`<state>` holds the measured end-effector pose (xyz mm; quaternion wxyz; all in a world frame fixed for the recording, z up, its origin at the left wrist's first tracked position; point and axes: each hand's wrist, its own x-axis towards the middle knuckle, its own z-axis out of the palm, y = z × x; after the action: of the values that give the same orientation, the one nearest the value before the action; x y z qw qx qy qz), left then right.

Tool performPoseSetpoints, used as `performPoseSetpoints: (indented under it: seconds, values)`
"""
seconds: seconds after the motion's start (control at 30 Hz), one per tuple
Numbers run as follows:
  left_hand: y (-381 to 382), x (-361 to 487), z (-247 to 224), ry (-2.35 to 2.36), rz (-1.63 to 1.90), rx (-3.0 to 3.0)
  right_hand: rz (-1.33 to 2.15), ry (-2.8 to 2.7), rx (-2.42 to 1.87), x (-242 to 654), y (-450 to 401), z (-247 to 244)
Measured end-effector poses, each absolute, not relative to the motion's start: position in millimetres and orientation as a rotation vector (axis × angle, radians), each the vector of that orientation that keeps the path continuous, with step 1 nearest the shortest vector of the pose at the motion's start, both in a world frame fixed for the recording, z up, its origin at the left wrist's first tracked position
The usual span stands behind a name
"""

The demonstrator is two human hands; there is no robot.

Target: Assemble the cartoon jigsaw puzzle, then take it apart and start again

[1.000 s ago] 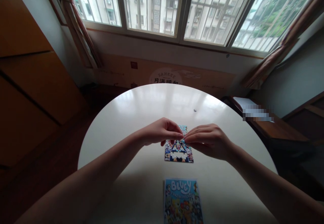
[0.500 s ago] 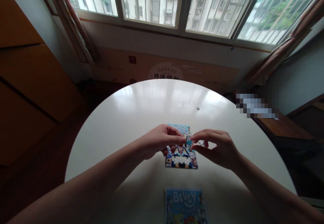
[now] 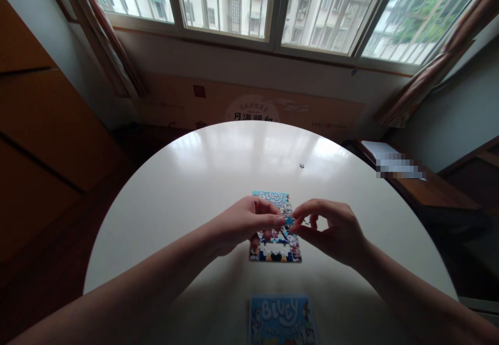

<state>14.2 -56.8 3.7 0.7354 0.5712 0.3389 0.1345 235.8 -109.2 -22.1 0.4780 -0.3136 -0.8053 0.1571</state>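
Observation:
A small blue jigsaw piece [image 3: 289, 221] is between my two hands, above the colourful jigsaw puzzle [image 3: 276, 256] on the table. My left hand [image 3: 262, 219] pinches the piece's left side between thumb and finger and covers part of the puzzle. At the piece's right edge, the thumb and forefinger of my right hand [image 3: 331, 223] close on it, one above and one below. The puzzle shows "Bluey" lettering at its top and a pale patch near its bottom. Loose bits beside it are partly hidden by my right fingers.
A dark loose piece [image 3: 301, 166] lies farther back on the round white table [image 3: 156, 204]. Nearer me is a blue "Bluey" picture sheet or box [image 3: 283, 321]. Beyond the table stand a wooden side table [image 3: 448, 189] on the right and windows.
The blue piece now shows clearly between my hands. My right fingers have closed in towards it. The whole view has shifted slightly.

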Motion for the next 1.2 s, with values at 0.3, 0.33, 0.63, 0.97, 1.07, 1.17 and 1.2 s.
performPoseSetpoints:
  seconds: [0.3,0.33,0.63,0.97,1.07,1.17,1.2]
  values:
    - [-54.5,12.7,2.5,0.749,0.265,1.322,0.378,-1.995,-0.741,240.8,-110.0,-17.7]
    - [-54.2,12.8,2.2,0.762,0.263,1.317,0.368,-2.004,-0.741,241.9,-109.9,-17.4]
    - [-50.7,11.9,-0.4,0.798,0.221,1.301,0.333,-2.041,-0.706,241.7,-112.2,-12.0]
    - [-50.5,14.2,-1.0,0.841,0.242,1.336,0.349,-2.088,-0.772,241.9,-109.5,-20.8]
    - [-51.7,14.7,0.0,0.854,0.241,1.342,0.351,-2.098,-0.766,241.5,-108.9,-20.9]
    - [-53.0,15.5,2.3,0.876,0.233,1.354,0.359,-2.117,-0.774,241.1,-109.0,-19.8]
    - [-53.3,15.6,3.0,0.884,0.228,1.363,0.360,-2.121,-0.778,241.1,-109.1,-19.6]
